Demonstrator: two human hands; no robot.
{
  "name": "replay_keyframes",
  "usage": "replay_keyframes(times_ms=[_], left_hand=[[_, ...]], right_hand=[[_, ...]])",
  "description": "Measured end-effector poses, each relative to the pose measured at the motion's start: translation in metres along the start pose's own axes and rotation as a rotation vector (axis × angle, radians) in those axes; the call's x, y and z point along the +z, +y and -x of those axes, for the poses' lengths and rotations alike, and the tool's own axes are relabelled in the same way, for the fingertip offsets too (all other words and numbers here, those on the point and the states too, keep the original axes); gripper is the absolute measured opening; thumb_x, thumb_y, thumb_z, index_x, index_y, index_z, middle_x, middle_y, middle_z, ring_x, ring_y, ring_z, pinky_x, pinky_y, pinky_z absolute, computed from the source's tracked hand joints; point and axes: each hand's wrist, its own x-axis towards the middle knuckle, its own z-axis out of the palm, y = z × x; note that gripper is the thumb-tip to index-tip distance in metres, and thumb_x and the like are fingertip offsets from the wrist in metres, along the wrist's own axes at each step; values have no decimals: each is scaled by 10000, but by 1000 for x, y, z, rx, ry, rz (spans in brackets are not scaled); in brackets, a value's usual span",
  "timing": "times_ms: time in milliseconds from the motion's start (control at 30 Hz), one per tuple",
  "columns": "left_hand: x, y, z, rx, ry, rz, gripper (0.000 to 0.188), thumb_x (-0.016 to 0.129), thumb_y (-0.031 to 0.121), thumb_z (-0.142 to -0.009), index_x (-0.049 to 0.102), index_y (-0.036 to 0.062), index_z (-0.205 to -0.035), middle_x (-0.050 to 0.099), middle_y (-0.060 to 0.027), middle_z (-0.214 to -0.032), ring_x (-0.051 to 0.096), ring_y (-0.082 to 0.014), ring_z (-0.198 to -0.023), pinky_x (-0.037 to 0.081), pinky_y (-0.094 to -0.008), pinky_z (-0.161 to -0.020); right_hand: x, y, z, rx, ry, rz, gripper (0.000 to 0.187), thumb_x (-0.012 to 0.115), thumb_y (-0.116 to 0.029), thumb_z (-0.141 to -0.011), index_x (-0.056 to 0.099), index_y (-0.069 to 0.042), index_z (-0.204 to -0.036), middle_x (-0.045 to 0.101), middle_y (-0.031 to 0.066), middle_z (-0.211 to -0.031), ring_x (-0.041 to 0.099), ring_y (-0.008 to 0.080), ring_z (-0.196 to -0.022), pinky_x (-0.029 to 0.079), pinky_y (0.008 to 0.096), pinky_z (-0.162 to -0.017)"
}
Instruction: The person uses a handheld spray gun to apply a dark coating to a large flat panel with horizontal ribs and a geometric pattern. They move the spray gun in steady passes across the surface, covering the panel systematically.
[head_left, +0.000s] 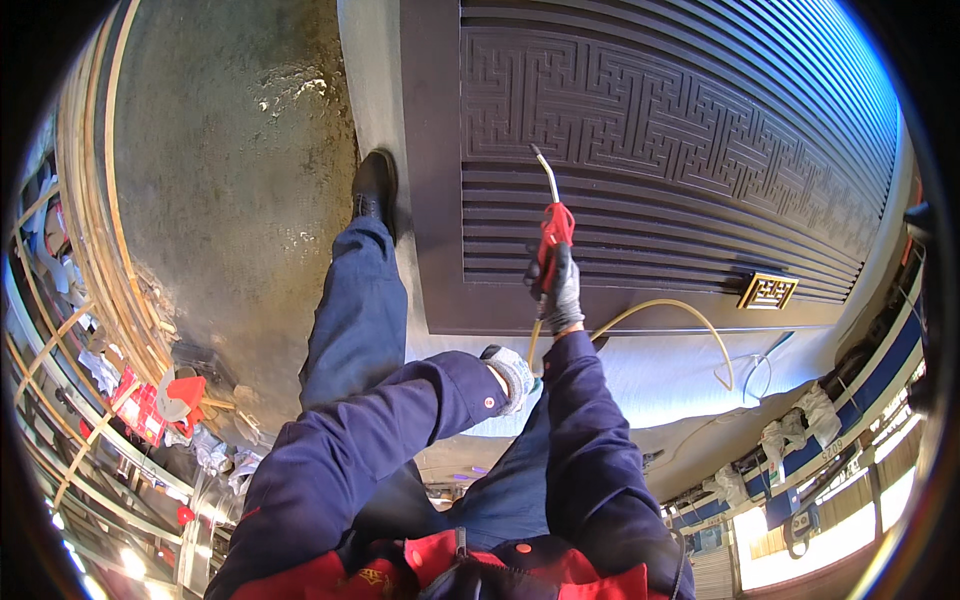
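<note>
My right hand [560, 285], in a grey and black glove, is wrapped round the handle of a red air blow gun [556, 228]. Its bent metal nozzle [546, 172] with a dark tip points away from me over a large dark panel [430, 200] with slats and a raised geometric lattice pattern. From the gun's lower end a yellow air hose [534, 340] runs down to my left hand [513, 378]. That hand, in a light knitted glove, is closed at the hose, its fingers partly hidden. Farther along, the hose [690, 305] curves out to the right.
A small gold lattice piece [768, 291] lies on the panel's near right edge. My left foot in a black shoe [375, 185] stands beside the panel on grey floor. Long wooden strips [85, 200] and red scraps [140, 408] lie at the left. Racks [820, 450] line the right.
</note>
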Motion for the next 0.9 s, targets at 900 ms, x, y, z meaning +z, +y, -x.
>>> replay_keyframes(times_ms=[900], left_hand=[[107,-18,-10,-192,-46,225,505,608,564,-826,769,103,-954,737,-154,-887,702,-336,-870,520,-460,-804]], right_hand=[[-128,27,87,-446,225,747,390,540,-410,-996,649,-39,-941,676,203,-781,690,369,-749,525,459,-675]])
